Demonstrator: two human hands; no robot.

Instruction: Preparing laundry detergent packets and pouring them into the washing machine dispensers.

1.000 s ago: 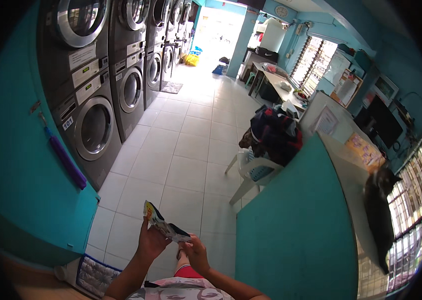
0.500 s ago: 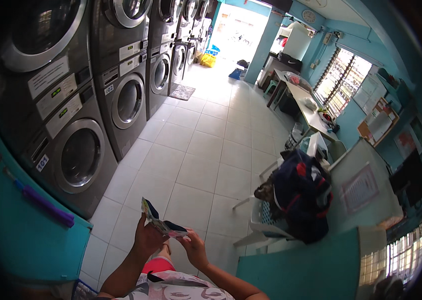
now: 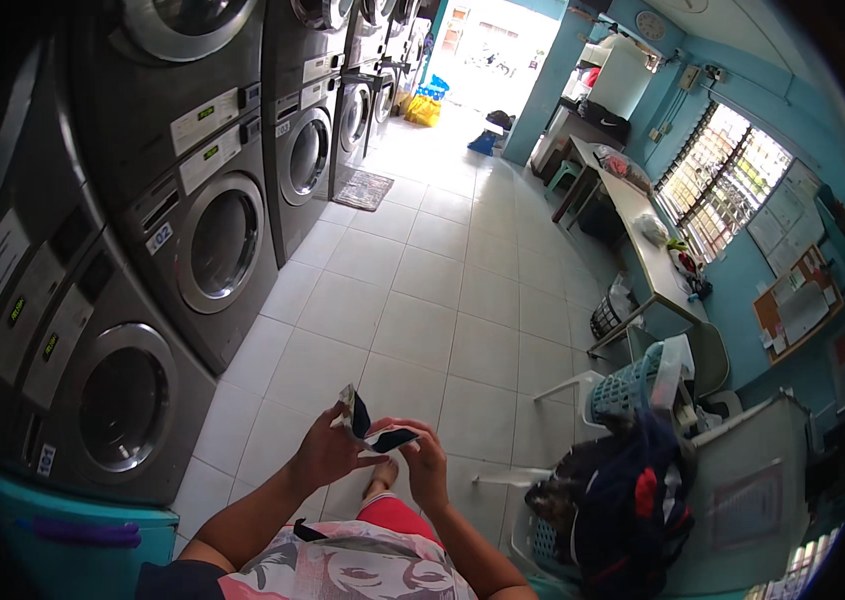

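Note:
Between my two hands, just in front of my body, is a small wallet-like thing [image 3: 395, 439], spread apart. Its outside is pale with a print, and dark blue patches show inside. My left hand [image 3: 326, 452] grips its left half, with the thumb near the upper edge. The right half is pinched in the bent fingers of my right hand [image 3: 427, 462]. Whether anything lies within its fold is too small to tell. Beneath them show my red shorts [image 3: 398, 517] and a foot [image 3: 380, 482] on the tiled floor.
Stacked dark grey washers or dryers [image 3: 223, 245] line the left side. At right, a heap of dark clothes [image 3: 633, 500] lies by a light-blue laundry basket [image 3: 623, 390] and white chairs. Beyond is a long table [image 3: 633, 215]. A bright doorway [image 3: 493, 60] is ahead.
The view has turned left and moved forward. The wallet-like thing is still in both hands, its halves now tilted more steeply toward each other; my right fingers have curled closer around it.

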